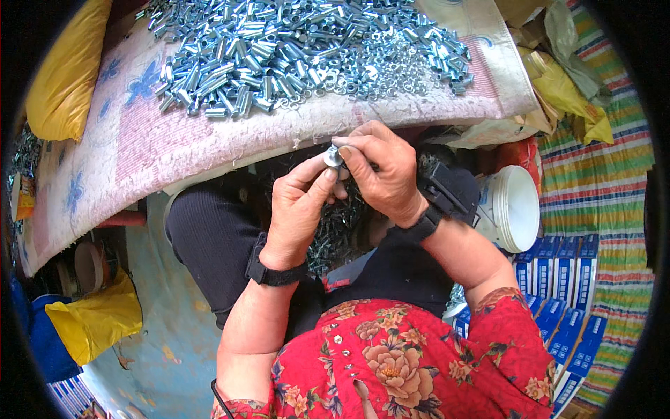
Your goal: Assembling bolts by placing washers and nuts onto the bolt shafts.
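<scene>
Left hand (293, 209) and right hand (387, 171) are both pinching the metal part (333, 158) near the edge of the cloth (185, 143), left fingertips sitting below it, right ones above, neither clearly nearer, long axis unclear

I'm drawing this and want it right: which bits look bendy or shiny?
Head view: black corners, and the front edge of the cloth-covered table looks bowed; head view too: bright glints on the metal tubes and on the metal piece held between left hand and right hand.
</scene>
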A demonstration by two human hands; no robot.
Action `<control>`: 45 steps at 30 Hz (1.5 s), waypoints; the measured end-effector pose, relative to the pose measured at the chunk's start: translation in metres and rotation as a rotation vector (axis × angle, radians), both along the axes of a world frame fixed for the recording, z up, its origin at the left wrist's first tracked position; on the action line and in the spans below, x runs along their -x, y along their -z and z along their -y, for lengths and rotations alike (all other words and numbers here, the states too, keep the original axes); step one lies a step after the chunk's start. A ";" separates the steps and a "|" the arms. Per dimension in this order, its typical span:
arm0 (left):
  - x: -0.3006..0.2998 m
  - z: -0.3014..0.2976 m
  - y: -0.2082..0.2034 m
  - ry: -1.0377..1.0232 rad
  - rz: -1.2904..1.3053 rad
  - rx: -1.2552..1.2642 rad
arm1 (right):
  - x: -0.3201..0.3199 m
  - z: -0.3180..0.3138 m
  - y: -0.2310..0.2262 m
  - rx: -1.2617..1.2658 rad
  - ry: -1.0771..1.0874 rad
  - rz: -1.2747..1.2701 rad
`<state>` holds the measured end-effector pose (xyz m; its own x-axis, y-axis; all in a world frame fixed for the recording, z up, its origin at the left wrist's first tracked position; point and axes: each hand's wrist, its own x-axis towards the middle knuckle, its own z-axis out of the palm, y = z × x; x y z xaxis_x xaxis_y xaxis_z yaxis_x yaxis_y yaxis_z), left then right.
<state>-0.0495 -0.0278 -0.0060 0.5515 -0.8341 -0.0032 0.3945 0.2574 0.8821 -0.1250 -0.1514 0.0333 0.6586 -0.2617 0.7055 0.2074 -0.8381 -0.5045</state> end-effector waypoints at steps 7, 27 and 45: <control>0.006 0.000 0.002 -0.067 0.210 -0.057 | 0.012 -0.001 -0.002 -0.929 -0.172 -0.275; -0.011 0.001 0.005 -0.139 0.374 -0.023 | -0.046 0.117 -0.018 0.301 0.054 -0.473; -0.016 -0.003 0.002 -0.141 0.157 -0.117 | -0.029 0.040 -0.030 0.070 -0.150 -0.192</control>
<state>-0.0336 -0.0245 -0.0079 0.6637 -0.7480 -0.0003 0.2174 0.1925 0.9569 -0.0960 -0.1917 0.0632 0.8101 -0.1060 0.5767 0.2380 -0.8394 -0.4886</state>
